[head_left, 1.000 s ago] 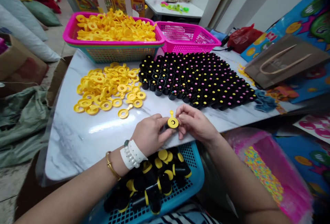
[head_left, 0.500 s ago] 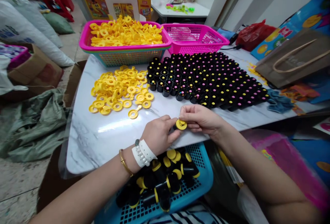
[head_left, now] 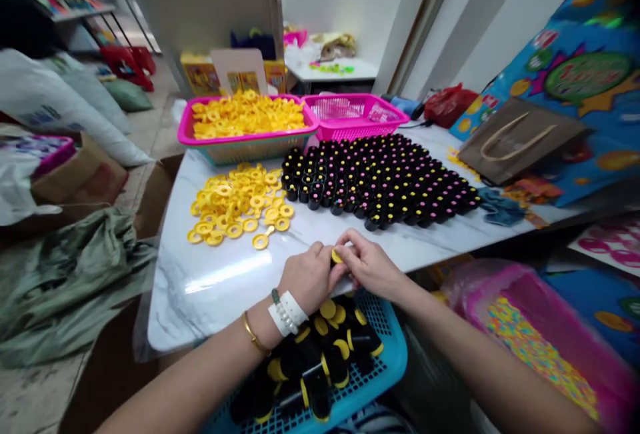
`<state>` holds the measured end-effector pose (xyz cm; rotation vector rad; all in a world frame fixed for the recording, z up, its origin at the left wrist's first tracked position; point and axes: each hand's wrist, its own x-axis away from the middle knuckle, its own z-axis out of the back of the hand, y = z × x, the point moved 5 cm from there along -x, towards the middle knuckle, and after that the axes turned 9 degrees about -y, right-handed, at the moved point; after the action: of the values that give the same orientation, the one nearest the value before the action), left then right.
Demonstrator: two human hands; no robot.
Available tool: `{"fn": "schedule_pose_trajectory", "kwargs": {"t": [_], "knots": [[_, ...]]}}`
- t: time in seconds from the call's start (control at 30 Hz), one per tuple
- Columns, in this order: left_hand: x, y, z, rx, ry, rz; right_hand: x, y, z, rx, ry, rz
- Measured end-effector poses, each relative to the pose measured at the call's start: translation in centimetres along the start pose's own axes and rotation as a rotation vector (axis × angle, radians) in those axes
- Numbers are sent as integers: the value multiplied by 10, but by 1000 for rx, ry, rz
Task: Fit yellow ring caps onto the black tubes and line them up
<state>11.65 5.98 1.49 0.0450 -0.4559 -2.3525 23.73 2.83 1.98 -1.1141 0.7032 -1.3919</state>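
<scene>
Over the near edge of the table, my left hand (head_left: 307, 279) is closed around a small black container, mostly hidden by the fingers, with a yellow cap (head_left: 337, 257) on its end. The fingers of my right hand (head_left: 371, 266) are bent against that cap and grip it from the other side. Just below my hands, a blue basket (head_left: 397, 354) holds several black containers with yellow caps (head_left: 314, 362), lying every which way. Beyond my hands lies a loose pile of yellow ring-shaped caps (head_left: 235, 204), and to its right stand rows of black containers (head_left: 380, 177) with pink and yellow bits in their tops.
A pink-rimmed basket (head_left: 185, 129) heaped with yellow caps stands at the back, beside a pink basket (head_left: 360, 131). A brown paper bag (head_left: 520, 141) leans at the right. Below right, a pink tub (head_left: 520, 287) holds colourful small pieces. Sacks (head_left: 75, 104) lie at the left.
The view has tilted upward. My right hand's fingers have moved onto the cap, whose ring-shaped face showed before and is now partly covered.
</scene>
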Motion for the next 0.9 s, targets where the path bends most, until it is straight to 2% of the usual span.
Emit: {"fn": "schedule_pose_trajectory", "kwargs": {"t": [0.1,0.23,0.3,0.37,0.43,0.5,0.6,0.67,0.9], "knots": [[17,9,-2,-8,-28,-29,21,-6,-8,107,52,47],[48,25,-6,94,-130,-236,59,6,-21,180,-39,13],[52,24,2,149,-139,-286,73,14,-23,254,-74,-11],[38,10,19,156,-38,-216,78,19,-21,315,-71,-32],[12,-10,41,82,132,-71,76,18,-17,324,-40,-36],[-18,-26,59,-45,245,33,69,11,-12,307,6,-7],[-59,-39,71,-219,223,85,59,-1,-10,290,51,58],[-74,-44,71,-265,172,91,53,-6,-12,283,45,87],[-82,-45,66,-267,208,-3,40,-1,-16,212,17,99]]}}
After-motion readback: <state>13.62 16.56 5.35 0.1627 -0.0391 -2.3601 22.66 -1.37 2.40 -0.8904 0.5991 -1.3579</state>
